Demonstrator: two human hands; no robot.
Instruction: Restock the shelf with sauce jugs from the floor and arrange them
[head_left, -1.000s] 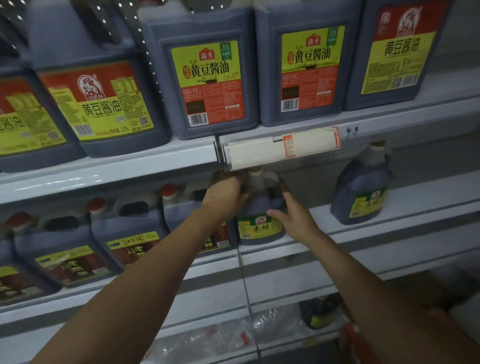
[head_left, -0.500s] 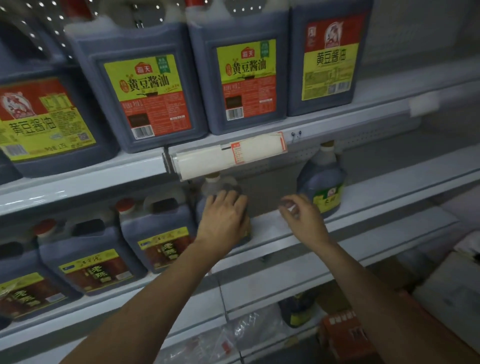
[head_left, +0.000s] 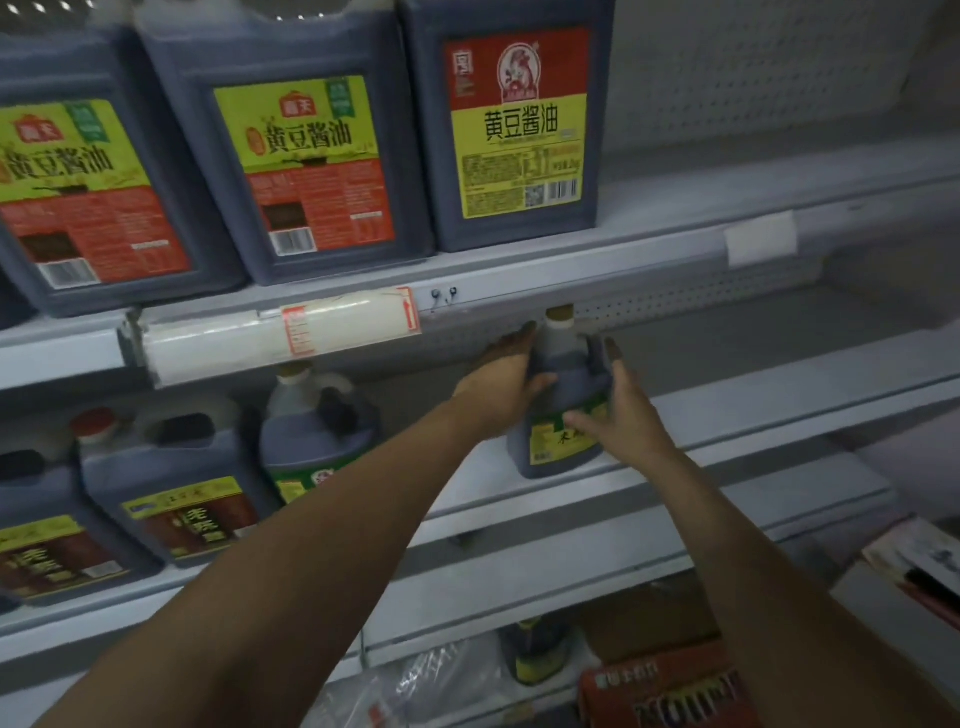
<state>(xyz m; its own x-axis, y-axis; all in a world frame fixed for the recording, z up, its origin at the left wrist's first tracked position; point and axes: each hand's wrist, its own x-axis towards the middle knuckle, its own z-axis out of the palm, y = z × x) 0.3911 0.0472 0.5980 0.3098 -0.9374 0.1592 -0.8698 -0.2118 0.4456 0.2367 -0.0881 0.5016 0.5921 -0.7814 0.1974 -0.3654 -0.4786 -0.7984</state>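
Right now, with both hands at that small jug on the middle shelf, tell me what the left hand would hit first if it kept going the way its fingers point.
Probably the perforated back panel behind the small jug. The left hand lies along the jug's left side, fingers aimed up and back into the shelf; nothing else shows in that line, though depth is unclear.

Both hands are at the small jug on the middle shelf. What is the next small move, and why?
Probably slide the jug leftward toward its twin. The left hand and right hand flank it, it stands alone near the shelf edge, and a bare gap separates the two.
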